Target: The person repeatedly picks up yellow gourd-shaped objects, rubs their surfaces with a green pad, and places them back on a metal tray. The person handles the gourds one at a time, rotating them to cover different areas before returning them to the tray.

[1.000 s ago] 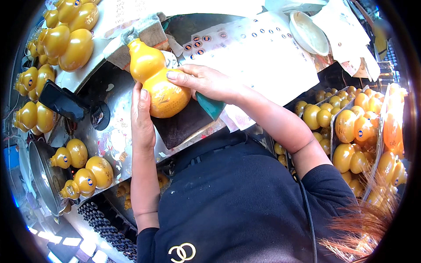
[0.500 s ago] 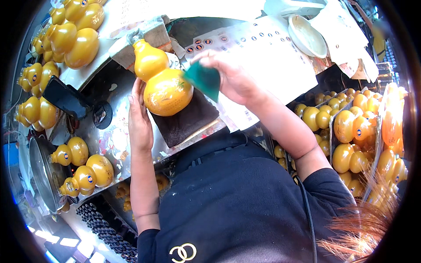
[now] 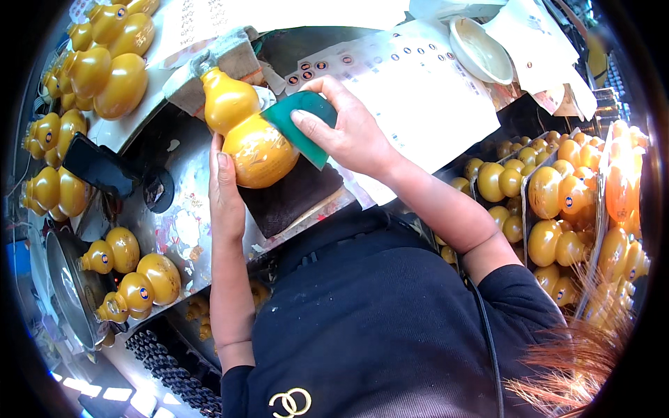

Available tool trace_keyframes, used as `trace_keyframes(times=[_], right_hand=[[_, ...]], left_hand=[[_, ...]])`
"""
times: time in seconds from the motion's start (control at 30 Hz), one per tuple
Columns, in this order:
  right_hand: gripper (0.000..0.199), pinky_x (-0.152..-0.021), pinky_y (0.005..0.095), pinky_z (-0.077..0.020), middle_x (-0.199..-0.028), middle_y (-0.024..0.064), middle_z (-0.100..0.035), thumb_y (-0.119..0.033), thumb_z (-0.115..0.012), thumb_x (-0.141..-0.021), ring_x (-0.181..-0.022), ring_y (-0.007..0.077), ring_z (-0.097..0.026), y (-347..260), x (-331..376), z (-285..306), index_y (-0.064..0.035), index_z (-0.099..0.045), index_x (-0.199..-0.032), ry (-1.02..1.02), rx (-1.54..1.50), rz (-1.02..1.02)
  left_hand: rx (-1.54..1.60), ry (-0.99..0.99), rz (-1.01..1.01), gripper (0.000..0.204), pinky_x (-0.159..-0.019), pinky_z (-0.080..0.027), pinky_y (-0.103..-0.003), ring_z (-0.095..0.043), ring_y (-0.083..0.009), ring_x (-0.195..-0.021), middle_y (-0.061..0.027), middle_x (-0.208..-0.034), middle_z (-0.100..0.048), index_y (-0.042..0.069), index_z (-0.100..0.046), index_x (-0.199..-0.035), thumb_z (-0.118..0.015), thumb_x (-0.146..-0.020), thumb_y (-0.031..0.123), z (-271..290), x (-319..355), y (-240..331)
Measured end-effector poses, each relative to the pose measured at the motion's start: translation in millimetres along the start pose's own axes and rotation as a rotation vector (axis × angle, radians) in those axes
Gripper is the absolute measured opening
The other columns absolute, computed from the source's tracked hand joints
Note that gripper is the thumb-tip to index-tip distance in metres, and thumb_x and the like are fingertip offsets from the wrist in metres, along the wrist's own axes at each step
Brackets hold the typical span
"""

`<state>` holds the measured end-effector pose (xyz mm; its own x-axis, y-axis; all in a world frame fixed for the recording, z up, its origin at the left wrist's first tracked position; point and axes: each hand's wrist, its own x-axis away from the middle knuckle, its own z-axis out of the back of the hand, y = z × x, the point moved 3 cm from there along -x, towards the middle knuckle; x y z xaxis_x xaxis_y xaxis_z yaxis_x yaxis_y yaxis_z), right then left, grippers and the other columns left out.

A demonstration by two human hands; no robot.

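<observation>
A glossy yellow gourd-shaped bottle (image 3: 258, 152) lies tilted over a dark pad (image 3: 296, 198), its neck against a cloth-wrapped block (image 3: 233, 56). My left hand (image 3: 226, 191) holds the bottle along its lower left side, the fingers partly hidden behind it. In my right hand (image 3: 348, 132) is a flat green scraper (image 3: 303, 125), gripped between thumb and fingers. The scraper's edge touches the right side of the bottle near its lower bulb, where pale and gold markings show.
Sticker sheets (image 3: 411, 90) and a white oval dish (image 3: 481, 50) lie beyond my right hand. A phone (image 3: 100, 167) stands on the left. More gourd bottles (image 3: 125, 83) crowd the left side; crates of them (image 3: 550, 188) stand at right. A metal pan (image 3: 66, 285) is at lower left.
My right hand has turned and brought the green scraper flatter against the bottle, its thumb now showing on top. My left hand stays on the bottle; the whole view has shifted slightly.
</observation>
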<state>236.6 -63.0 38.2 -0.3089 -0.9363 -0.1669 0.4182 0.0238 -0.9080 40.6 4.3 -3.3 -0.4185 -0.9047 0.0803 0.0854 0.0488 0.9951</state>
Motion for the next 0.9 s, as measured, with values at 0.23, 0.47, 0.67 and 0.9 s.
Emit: trace_keyframes(times=[0.23, 0.47, 0.67, 0.9], right_hand=[[0.034, -0.077, 0.0357, -0.0487, -0.094, 0.0167, -0.059, -0.024, -0.060, -0.091, -0.086, 0.0267, -0.062, -11.5, 19.1, -7.4, -0.0039, -0.044, -0.114, 0.088, -0.086, 0.177], [0.036, -0.079, 0.0352, -0.0483, -0.097, 0.0165, -0.058, -0.025, -0.060, -0.091, -0.088, 0.0251, -0.061, 15.6, 26.6, -9.9, -0.0024, -0.043, -0.114, 0.203, -0.169, -0.006], [0.041, -0.079, 0.0360, -0.0487, -0.098, 0.0182, -0.058, -0.023, -0.061, -0.091, -0.090, 0.0267, -0.062, 9.5, 36.2, -21.8, -0.0021, -0.039, -0.118, 0.186, -0.134, 0.055], [0.039, -0.080, 0.0358, -0.0486, -0.097, 0.0165, -0.057, -0.011, -0.063, -0.086, -0.087, 0.0282, -0.061, 4.3, 42.1, -11.1, -0.0025, -0.041, -0.117, 0.356, -0.050, 0.088]], left_hand=[[0.056, -0.052, -0.065, 0.063, -0.111, -0.027, -0.033, -0.038, -0.0210, -0.133, -0.0127, -0.143, -0.039, 0.000, -0.027, -0.146, -0.028, -0.102, 0.046, -7.6, -9.7, 10.3], [0.103, -0.107, 0.006, 0.062, -0.109, -0.031, -0.034, -0.044, -0.0197, -0.128, -0.0121, -0.139, -0.044, 0.002, -0.030, -0.144, -0.031, -0.102, 0.047, -3.7, -11.4, 7.9], [0.150, -0.066, 0.054, 0.058, -0.108, -0.032, -0.034, -0.045, -0.0190, -0.127, -0.0104, -0.137, -0.046, 0.002, -0.035, -0.141, -0.032, -0.102, 0.045, -2.9, -15.9, 5.8], [0.253, -0.131, 0.113, 0.051, -0.104, -0.037, -0.034, -0.051, -0.0192, -0.120, -0.0099, -0.129, -0.053, 0.003, -0.043, -0.134, -0.037, -0.101, 0.041, 6.4, -32.4, 5.8]])
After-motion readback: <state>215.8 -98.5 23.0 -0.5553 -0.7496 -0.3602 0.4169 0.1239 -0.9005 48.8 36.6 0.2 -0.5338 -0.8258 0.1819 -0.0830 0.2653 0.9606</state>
